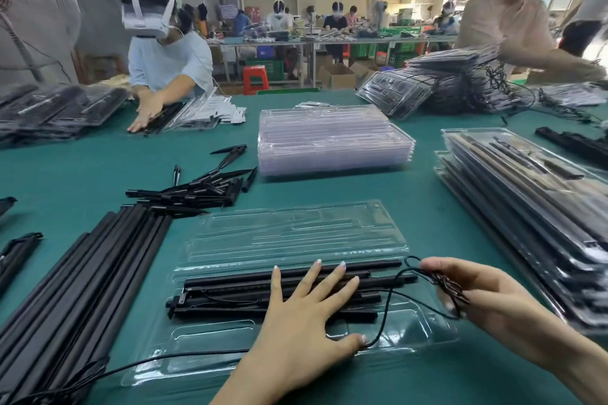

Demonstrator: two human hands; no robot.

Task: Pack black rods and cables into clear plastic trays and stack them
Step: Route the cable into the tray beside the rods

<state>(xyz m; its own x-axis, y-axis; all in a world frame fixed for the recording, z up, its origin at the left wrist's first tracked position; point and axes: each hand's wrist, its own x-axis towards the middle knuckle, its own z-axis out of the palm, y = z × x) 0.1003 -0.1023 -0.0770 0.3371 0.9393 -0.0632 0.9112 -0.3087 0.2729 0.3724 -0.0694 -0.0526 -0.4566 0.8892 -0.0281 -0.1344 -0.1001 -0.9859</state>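
**Head view: rods pressed flat, cable in hand**

Nearest, the left hand (307, 309) lies flat with straight, spread fingers on the black rods (230, 289) seated in the open clear clamshell tray (289, 233). Just beside it, the right hand (487, 293) pinches a bundled black cable (450, 288) at the tray's right end (one loose strand loops down toward the left thumb). Long black rods (75, 286) lie on the green table (394, 204) to the left, with a heap of black spikes (200, 187) beyond. Farther back sits a stack of empty clear trays (332, 141); filled trays (526, 194) are piled at right.
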